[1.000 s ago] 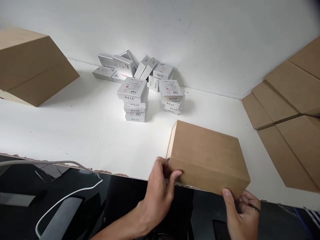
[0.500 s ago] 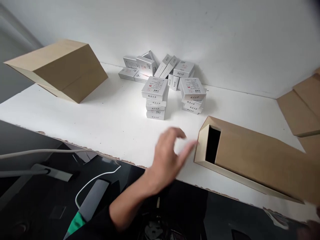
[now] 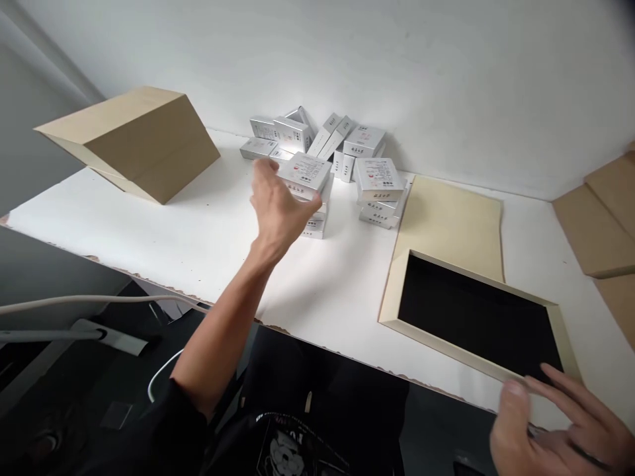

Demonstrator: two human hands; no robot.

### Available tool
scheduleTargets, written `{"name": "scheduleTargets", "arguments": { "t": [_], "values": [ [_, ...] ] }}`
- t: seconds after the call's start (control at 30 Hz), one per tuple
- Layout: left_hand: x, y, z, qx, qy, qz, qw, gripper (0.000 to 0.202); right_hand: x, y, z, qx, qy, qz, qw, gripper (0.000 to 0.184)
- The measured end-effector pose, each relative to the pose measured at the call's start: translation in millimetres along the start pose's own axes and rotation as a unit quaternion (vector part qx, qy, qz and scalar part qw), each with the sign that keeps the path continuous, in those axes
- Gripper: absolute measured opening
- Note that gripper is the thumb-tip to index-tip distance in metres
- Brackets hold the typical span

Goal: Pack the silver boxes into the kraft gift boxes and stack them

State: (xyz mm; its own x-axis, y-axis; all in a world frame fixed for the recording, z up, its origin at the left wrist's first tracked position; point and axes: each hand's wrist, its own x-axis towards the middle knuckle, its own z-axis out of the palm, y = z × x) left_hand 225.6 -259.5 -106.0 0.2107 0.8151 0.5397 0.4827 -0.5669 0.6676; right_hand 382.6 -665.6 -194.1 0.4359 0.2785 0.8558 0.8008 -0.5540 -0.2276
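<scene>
Straddling a silver box [image 3: 305, 170] is the left hand [image 3: 276, 210], by an open carton [image 3: 395, 291] the right hand [image 3: 563, 430] (either grip clamped? can't tell).

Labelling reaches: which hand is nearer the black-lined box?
Right. The right hand is at the right end of this box; the left hand is at silver boxes, farther left.

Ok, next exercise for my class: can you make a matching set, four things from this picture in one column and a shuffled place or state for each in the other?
Things
1. left hand
2. right hand
3. open box
4. slanted brown box

Places and states
A. black inside, cream panel behind
B. toward the table's left end
C. by the open box's near right corner
D. at the top of a silver stack

Pairs: 1-D, 2-C, 3-A, 4-B
</scene>
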Motion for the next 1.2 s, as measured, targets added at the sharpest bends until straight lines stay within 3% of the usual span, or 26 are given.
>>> {"name": "scheduleTargets", "arguments": {
  "t": [0.1, 0.17, 0.2, 0.27, 0.33, 0.4, 0.5, 0.6, 0.73, 0.83, 0.87, 0.93, 1.0, 1.03, 1.1, 1.2],
  "values": [
    [-4.6, 22.4, -13.7, -0.078, 0.060, 0.092, 0.991, 0.070, -4.3, -19.6, -3.4, 0.017, -0.022, -0.079, 0.996, 0.024],
    [-14.0, 49.4, -22.7, -0.166, 0.037, 0.198, 0.965, 0.061, -2.7, -28.6, -4.6, 0.004, -0.047, -0.065, 0.997, 0.027],
    [-19.6, 65.7, -25.1, -0.210, -0.017, 0.262, 0.942, 0.055, -1.5, -31.8, -4.6, 0.003, -0.055, -0.062, 0.997, 0.029],
    [-31.0, 101.6, -23.6, -0.263, -0.185, 0.379, 0.868, 0.041, 0.1, -36.1, -3.9, 0.007, -0.068, -0.057, 0.996, 0.032],
    [-41.4, 137.6, -14.0, -0.240, -0.354, 0.448, 0.785, 0.029, -0.4, -38.2, -2.8, 0.009, -0.084, -0.056, 0.995, 0.034],
    [-50.4, 167.9, 1.1, -0.162, -0.475, 0.480, 0.719, 0.031, -2.8, -38.7, -2.1, 0.004, -0.092, -0.051, 0.994, 0.036],
    [-62.3, 194.2, 24.8, 0.011, -0.625, 0.448, 0.639, 0.039, -7.4, -37.3, -1.4, 0.005, -0.092, -0.048, 0.995, 0.040],
    [-71.9, 196.5, 40.0, 0.127, -0.706, 0.343, 0.607, 0.024, -10.5, -33.8, -0.6, -0.005, -0.084, -0.056, 0.995, 0.042],
    [-79.0, 177.9, 39.2, 0.094, -0.716, 0.264, 0.639, 0.028, -10.3, -27.0, -0.7, -0.015, -0.089, -0.068, 0.994, 0.042],
    [-79.0, 153.7, 25.0, -0.011, -0.664, 0.304, 0.683, 0.042, -8.8, -20.4, -2.4, -0.003, -0.098, -0.071, 0.993, 0.042],
    [-77.0, 142.9, 19.7, -0.064, -0.621, 0.320, 0.713, 0.041, -8.6, -17.8, -2.9, 0.000, -0.099, -0.072, 0.992, 0.044],
    [-68.5, 116.5, 11.5, -0.149, -0.470, 0.307, 0.814, 0.025, -8.7, -12.4, -3.3, 0.006, -0.101, -0.088, 0.991, 0.049],
    [-53.4, 84.7, 9.6, -0.138, -0.259, 0.214, 0.932, 0.016, -9.4, -8.2, -2.3, 0.004, -0.096, -0.110, 0.989, 0.054],
    [-44.1, 67.9, 11.4, -0.101, -0.164, 0.152, 0.970, 0.027, -9.9, -7.1, -1.3, 0.000, -0.092, -0.117, 0.989, 0.055],
    [-25.1, 35.8, 18.6, -0.017, -0.060, 0.031, 0.998, 0.061, -10.7, -7.6, 1.2, -0.005, -0.082, -0.116, 0.990, 0.053],
    [-5.0, 4.1, 28.2, 0.029, -0.053, -0.062, 0.996, 0.086, -11.7, -12.2, 4.8, 0.007, -0.066, -0.099, 0.993, 0.048]
  ]
}}
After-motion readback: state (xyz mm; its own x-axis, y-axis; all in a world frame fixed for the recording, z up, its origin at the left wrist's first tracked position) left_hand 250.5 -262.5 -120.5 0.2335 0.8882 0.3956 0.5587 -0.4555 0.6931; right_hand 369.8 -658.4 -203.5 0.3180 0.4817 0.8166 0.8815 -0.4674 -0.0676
